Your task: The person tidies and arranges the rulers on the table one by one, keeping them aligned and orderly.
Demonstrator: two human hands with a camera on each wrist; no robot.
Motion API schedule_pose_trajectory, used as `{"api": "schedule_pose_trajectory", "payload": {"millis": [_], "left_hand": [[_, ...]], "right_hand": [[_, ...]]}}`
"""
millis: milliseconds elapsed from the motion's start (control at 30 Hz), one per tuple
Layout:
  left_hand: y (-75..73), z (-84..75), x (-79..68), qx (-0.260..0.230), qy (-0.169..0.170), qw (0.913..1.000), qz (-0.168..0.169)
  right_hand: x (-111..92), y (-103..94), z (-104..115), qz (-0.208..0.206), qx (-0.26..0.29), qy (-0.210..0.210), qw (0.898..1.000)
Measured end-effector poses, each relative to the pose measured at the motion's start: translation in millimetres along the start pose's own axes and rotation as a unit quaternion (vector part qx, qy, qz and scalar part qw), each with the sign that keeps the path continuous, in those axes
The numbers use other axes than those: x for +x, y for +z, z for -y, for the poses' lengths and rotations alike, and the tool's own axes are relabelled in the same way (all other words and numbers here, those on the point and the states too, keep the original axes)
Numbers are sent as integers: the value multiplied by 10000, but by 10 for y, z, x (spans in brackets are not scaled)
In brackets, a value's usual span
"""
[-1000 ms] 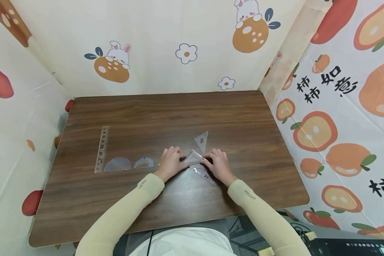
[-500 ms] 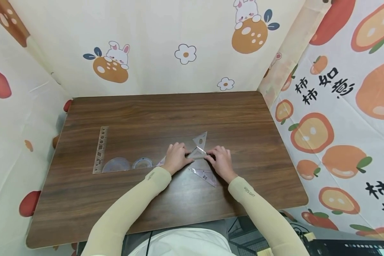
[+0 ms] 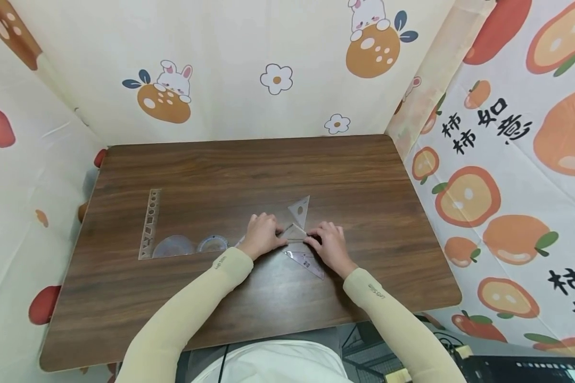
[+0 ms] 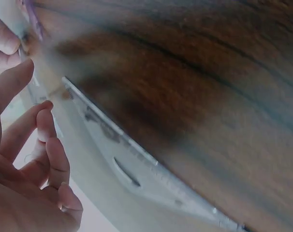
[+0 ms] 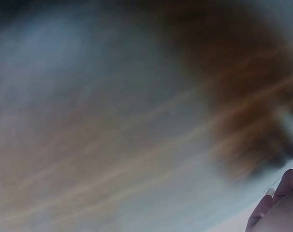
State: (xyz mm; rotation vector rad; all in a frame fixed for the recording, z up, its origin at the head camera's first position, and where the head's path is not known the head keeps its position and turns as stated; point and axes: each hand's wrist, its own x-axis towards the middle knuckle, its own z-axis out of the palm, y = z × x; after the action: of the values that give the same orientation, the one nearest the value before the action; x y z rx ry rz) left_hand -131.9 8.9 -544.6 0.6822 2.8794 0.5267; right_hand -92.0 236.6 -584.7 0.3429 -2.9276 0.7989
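My left hand (image 3: 262, 235) and right hand (image 3: 330, 246) face each other near the table's middle. Between them is a clear triangular set square (image 3: 294, 232), pinched at its two lower corners by thumbs and fingers. Just beyond it lies a small set square (image 3: 301, 208) with a round hole. A purplish set square (image 3: 306, 261) lies on the near side, beside my right hand. In the left wrist view, another clear ruler-edged piece (image 4: 137, 169) with a slot lies close by my left fingers (image 4: 57, 162). The right wrist view is blurred, with only fingertips (image 5: 270, 203) at its corner.
A stencil ruler (image 3: 150, 223) lies at the left of the wooden table (image 3: 211, 175). Beside it are a clear semicircular piece (image 3: 174, 247) and a protractor (image 3: 213, 243). Patterned cloth (image 3: 220, 69) rises behind the table, and a black device (image 3: 522, 369) stands at lower right.
My left hand has moved a little right. The held set square went slightly up and right, overlapping the far one, then came back a little nearer. The other pieces stay put.
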Motion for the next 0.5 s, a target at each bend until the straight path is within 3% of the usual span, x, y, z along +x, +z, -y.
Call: {"api": "schedule_pose_trajectory", "payload": {"millis": [267,500], "left_hand": [[86,-20,106,-161,-243,9993,-214],[97,9,135,-252,-181,9990,-330]], "right_hand": [[83,19,-84,-317,-256,-114,9991],[96,32,-126,-349,-331,-220,9986]]}}
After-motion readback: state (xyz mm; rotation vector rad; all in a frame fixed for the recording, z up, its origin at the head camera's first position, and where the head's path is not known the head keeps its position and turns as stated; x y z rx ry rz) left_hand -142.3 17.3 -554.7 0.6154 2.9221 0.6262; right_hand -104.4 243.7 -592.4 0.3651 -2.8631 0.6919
